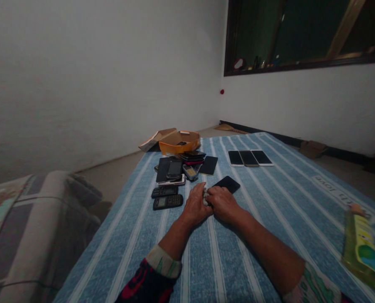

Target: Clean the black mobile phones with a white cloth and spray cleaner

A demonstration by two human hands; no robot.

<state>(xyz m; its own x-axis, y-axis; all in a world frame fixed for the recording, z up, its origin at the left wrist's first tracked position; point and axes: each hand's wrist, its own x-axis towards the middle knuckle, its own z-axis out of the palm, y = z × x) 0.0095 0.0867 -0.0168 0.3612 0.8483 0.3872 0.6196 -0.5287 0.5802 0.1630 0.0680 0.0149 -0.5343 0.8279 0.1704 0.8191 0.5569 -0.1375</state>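
Observation:
My left hand [196, 204] and my right hand [223, 203] meet over the middle of the striped cloth. Both have their fingers closed on a small, pale, crumpled cloth [205, 197], mostly hidden between them. Just beyond my right hand a dark smartphone [228, 184] lies flat, its near end covered by that hand. Left of my left hand are two black keypad phones, one [167, 202] nearer and one [164, 191] farther. Behind them several phones are piled, among them a black slider-like phone [174, 168] and a grey keypad phone [190, 171].
An open orange box [179, 145] stands at the far end. Three smartphones [249, 158] lie side by side at the back right. A bottle of yellow-green liquid [362, 250] is at the right. A covered seat or couch [38, 235] stands to the left, across a gap.

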